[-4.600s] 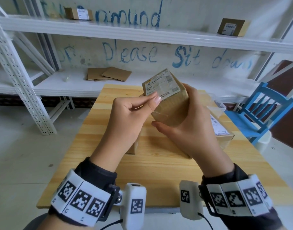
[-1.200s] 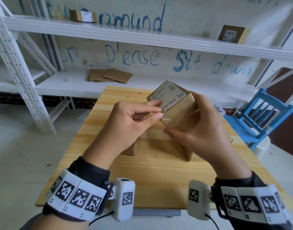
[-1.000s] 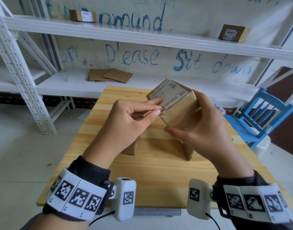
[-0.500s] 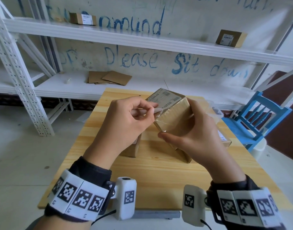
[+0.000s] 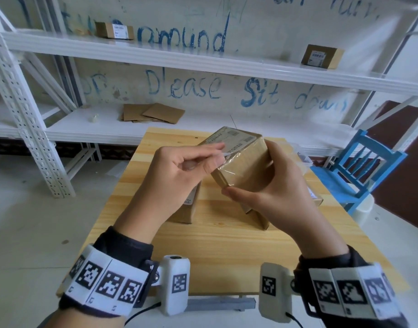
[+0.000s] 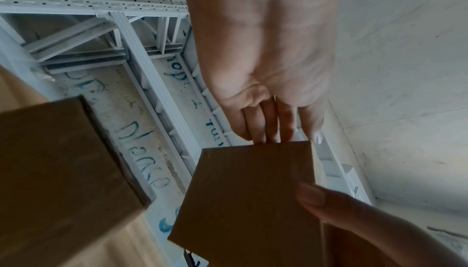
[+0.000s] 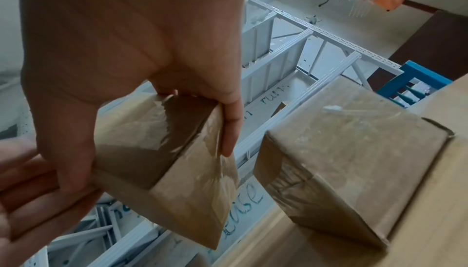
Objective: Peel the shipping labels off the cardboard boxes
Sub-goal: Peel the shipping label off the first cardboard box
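Box: small cardboard box point(image 5: 244, 162) was held above the table point(image 5: 217, 245), frame centre.
Right hand point(image 5: 271, 190): wrapped around the box.
Left hand point(image 5: 177, 176): pinched the label point(image 5: 231, 140) edge at the box's upper-left corner.
Hidden: 2 boxes behind the hands, partly covered.

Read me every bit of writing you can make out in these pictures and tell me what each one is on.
"Dlease Sit" in blue paint, on the wall between the shelves; the word after it is smeared.
The blue writing above the top shelf: partly hidden, not readable.
Shipping label on the held cardboard box: print too small to read.
Labels on the two shelf boxes: too small to read.
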Motion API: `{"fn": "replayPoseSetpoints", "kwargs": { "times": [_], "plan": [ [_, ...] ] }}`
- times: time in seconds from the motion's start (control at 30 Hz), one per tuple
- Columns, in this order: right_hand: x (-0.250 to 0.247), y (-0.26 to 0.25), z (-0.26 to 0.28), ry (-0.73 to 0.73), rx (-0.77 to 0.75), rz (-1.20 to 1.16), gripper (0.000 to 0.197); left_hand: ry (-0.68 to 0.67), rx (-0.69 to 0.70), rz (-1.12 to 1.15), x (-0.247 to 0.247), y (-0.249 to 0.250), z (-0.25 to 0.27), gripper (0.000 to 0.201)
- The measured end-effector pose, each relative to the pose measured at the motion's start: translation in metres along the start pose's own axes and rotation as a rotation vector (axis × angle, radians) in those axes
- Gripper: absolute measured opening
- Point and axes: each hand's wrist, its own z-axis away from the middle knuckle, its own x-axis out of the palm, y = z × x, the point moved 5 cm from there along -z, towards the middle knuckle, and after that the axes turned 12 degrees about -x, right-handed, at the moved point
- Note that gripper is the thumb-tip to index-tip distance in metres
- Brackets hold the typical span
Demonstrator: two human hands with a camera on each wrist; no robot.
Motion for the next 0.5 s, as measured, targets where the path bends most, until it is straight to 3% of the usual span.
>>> {"fn": "replayPoseSetpoints", "kwargs": {
  "times": [0.27,0.5],
  "plan": [
    [-0.014,0.008,0.018,0.018,0.0,0.009,0.087,-0.088,-0.029,0.125,0.018,0.0,0.0,0.017],
    [-0.006,0.013,0.016,0.023,0.023,-0.043,0.086,-0.018,-0.034,0.058,0.017,0.001,-0.002,0.007]
  ]
}}
